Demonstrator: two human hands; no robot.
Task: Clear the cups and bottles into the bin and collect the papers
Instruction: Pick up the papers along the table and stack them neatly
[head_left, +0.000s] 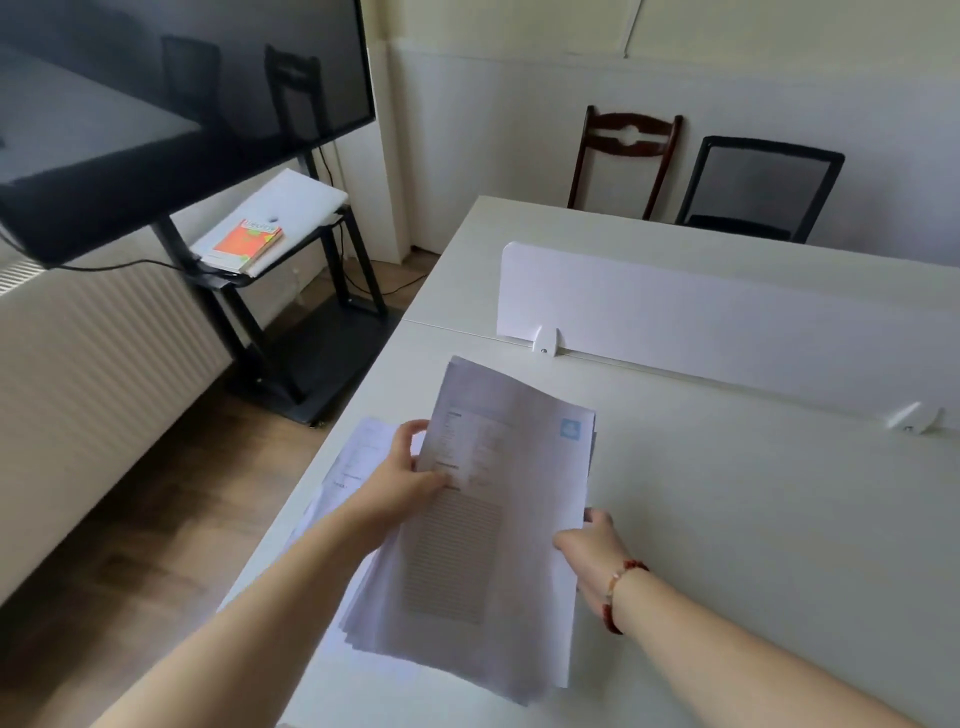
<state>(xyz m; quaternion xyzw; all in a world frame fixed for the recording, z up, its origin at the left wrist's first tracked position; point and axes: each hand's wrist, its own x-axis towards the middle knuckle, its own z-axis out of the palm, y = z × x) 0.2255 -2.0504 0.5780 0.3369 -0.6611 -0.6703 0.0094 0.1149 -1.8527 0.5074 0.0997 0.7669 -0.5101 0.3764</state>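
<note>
Now | left hand (410, 480) pinching paper stack (478, 519) | right hand (592, 556) grip apparently clamps stack's edge

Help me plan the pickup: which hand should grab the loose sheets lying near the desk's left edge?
Left. The left hand sits right beside the loose sheets; the right hand holds the stack on its far side.

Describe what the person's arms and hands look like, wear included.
Both forearms are bare, with no sleeves in view. The left hand wears nothing: no ring, watch or glove visible. At the right hand, the wrist carries a beaded bracelet, mostly dark red beads with a few pale ones.
</note>
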